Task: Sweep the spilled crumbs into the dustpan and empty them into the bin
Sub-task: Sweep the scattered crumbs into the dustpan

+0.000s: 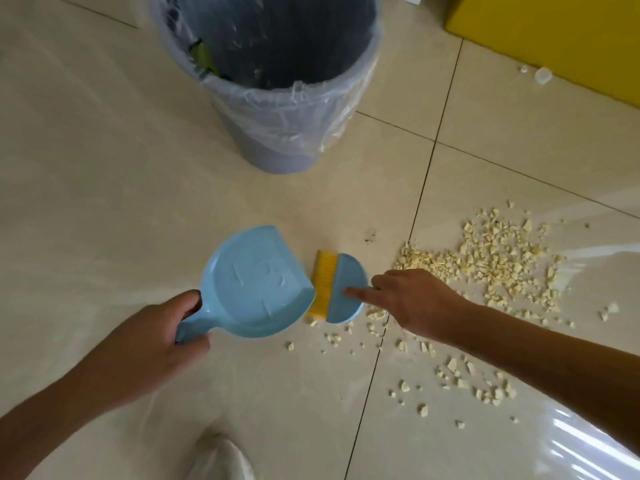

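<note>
My left hand (157,332) grips the handle of a light blue dustpan (256,282) that rests on the tiled floor with nothing visible in its pan. My right hand (412,299) holds a small blue brush (346,289) with yellow bristles, forefinger stretched along its back. The bristles touch the dustpan's open right edge. Pale yellow crumbs (495,265) lie scattered over the floor to the right, and a few sit just below the brush. A blue-grey bin (277,133) lined with a clear plastic bag stands behind the dustpan, and some green waste shows inside it.
A yellow box (554,36) stands at the back right with a small clear plastic piece (542,76) on the floor beside it. The toe of a white shoe (221,455) shows at the bottom edge. Dark grout lines cross the beige tiles.
</note>
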Action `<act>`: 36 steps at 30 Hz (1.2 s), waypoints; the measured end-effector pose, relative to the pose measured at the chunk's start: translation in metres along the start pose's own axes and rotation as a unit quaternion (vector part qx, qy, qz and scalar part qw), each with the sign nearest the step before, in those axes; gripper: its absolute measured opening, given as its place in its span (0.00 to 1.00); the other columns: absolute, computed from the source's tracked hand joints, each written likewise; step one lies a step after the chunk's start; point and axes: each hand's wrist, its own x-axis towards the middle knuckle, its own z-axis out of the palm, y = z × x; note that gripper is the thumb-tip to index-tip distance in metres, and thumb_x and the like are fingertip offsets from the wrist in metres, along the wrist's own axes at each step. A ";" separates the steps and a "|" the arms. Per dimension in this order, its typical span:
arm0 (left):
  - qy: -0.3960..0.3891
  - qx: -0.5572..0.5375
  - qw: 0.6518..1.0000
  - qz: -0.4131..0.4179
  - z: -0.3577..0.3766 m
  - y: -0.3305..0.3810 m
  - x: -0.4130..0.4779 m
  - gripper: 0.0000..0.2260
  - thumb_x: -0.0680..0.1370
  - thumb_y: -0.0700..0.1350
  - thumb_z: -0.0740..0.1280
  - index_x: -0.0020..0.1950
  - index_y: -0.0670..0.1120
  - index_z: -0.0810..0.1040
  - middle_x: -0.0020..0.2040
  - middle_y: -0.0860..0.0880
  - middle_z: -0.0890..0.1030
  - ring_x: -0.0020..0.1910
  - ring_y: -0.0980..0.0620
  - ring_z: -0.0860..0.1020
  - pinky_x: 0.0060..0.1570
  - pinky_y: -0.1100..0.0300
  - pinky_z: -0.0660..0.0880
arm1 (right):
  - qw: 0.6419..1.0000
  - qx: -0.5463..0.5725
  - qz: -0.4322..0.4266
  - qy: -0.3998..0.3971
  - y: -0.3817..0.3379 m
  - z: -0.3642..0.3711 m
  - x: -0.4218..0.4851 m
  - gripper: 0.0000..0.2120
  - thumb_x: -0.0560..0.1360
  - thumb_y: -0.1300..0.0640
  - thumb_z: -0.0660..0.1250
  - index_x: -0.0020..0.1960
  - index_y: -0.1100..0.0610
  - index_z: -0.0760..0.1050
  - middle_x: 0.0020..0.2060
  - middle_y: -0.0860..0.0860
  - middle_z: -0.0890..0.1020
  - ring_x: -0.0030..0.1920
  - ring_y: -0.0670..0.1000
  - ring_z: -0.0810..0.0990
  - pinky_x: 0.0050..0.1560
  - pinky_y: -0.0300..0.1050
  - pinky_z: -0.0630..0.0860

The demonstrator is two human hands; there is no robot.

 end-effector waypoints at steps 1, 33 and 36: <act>0.001 0.003 1.000 0.002 0.001 0.003 0.002 0.08 0.74 0.43 0.69 0.45 0.55 0.73 0.31 0.49 0.75 0.25 0.57 0.68 0.29 0.57 0.66 | 1.000 -0.011 0.003 -0.013 0.010 -0.003 -0.012 0.36 0.63 0.63 0.78 0.69 0.49 0.75 0.37 0.52 0.81 0.31 0.53 0.79 0.25 0.46 0.78; -0.097 -0.044 0.994 0.004 0.026 0.038 0.009 0.06 0.74 0.41 0.68 0.50 0.47 0.78 0.34 0.46 0.75 0.27 0.58 0.67 0.32 0.48 0.74 | 0.993 -0.061 0.035 -0.093 0.097 -0.035 -0.142 0.41 0.49 0.69 0.83 0.60 0.48 0.83 0.36 0.49 0.82 0.30 0.48 0.79 0.24 0.40 0.74; -0.101 -0.043 0.994 -0.010 0.025 0.037 0.008 0.09 0.70 0.45 0.66 0.49 0.44 0.77 0.35 0.43 0.73 0.27 0.57 0.66 0.30 0.47 0.72 | 0.997 -0.035 0.032 -0.054 0.093 -0.041 -0.157 0.41 0.53 0.71 0.81 0.63 0.49 0.82 0.38 0.49 0.82 0.32 0.49 0.79 0.27 0.40 0.76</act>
